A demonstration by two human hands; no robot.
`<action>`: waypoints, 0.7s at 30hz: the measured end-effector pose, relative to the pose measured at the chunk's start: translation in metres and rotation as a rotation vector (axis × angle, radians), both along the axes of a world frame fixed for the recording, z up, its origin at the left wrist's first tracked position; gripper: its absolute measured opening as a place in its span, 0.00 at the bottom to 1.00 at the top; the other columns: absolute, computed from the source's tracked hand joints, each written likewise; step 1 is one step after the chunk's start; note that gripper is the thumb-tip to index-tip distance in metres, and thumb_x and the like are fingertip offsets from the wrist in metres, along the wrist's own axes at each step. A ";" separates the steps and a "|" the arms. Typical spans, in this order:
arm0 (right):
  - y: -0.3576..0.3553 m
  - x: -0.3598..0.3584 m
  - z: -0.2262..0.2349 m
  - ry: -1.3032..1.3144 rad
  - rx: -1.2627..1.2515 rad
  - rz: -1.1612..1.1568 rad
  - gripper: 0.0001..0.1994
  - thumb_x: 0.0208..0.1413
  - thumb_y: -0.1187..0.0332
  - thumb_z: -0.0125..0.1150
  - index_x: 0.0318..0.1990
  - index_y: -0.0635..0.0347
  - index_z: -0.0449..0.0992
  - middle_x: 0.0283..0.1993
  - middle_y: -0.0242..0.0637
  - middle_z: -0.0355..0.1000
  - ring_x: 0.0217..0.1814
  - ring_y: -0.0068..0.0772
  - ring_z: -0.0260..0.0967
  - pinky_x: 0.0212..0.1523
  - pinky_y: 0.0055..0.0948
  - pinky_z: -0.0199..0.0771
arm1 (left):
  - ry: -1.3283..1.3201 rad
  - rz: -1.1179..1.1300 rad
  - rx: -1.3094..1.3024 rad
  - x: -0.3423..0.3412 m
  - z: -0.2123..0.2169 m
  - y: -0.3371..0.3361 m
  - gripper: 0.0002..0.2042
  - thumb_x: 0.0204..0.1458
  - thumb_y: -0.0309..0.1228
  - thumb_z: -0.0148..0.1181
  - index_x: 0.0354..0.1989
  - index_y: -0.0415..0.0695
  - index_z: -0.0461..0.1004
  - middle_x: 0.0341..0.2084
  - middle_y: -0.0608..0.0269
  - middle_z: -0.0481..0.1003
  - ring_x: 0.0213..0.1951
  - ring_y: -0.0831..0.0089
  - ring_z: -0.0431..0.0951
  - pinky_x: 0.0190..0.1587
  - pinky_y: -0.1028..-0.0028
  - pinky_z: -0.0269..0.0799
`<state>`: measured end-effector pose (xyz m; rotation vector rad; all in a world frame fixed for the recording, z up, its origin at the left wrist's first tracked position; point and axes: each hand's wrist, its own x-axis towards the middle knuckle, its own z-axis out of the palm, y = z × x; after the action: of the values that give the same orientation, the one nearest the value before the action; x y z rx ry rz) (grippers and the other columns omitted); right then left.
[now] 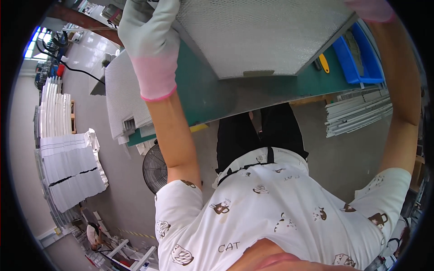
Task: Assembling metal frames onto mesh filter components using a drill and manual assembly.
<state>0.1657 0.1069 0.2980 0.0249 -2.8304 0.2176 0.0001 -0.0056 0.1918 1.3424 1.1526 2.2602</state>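
A framed grey mesh panel (266,36) stands over the near part of the green-topped workbench (199,81), its upper part cut off by the picture's top. My left hand (151,36), in a white and pink glove, is closed at the panel's left edge with the thumb beside the frame. The fingertips run out of view. At the upper right, my right hand (370,9) reaches to the panel's right side. Only its pink glove cuff area shows, so the fingers are hidden. A small greenish tab (258,73) sits on the panel's near edge.
Right of the panel are a yellow-handled tool (324,63) and a blue bin (357,58). White mesh sheets (129,90) lie at the bench's left end. Metal strips (357,113) are stacked at lower right. A floor fan (156,169) stands left of my legs.
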 end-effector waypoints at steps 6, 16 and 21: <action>0.020 -0.011 -0.003 0.020 0.095 0.042 0.15 0.56 0.68 0.57 0.50 0.62 0.74 0.45 0.43 0.75 0.48 0.32 0.74 0.43 0.26 0.76 | 0.055 0.040 0.006 -0.013 -0.009 -0.003 0.10 0.58 0.23 0.53 0.48 0.37 0.69 0.36 0.70 0.73 0.36 0.85 0.70 0.41 0.86 0.63; -0.042 -0.037 0.014 -0.376 0.580 -0.458 0.12 0.53 0.66 0.58 0.42 0.59 0.79 0.36 0.45 0.76 0.40 0.43 0.75 0.44 0.36 0.74 | -0.097 -0.031 0.096 -0.002 -0.001 0.006 0.08 0.61 0.27 0.49 0.44 0.38 0.71 0.37 0.64 0.72 0.39 0.79 0.70 0.46 0.81 0.62; -0.039 -0.030 0.011 -0.230 0.590 -0.229 0.10 0.53 0.65 0.57 0.39 0.59 0.78 0.33 0.44 0.76 0.36 0.46 0.75 0.38 0.38 0.75 | -0.166 -0.164 0.774 0.009 -0.015 0.037 0.05 0.54 0.26 0.55 0.38 0.41 0.71 0.34 0.59 0.72 0.37 0.73 0.72 0.46 0.75 0.64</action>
<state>0.1357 0.0681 0.3087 -0.2068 -2.9782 -0.7049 0.0096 0.0310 0.1764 1.3613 0.0743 2.7318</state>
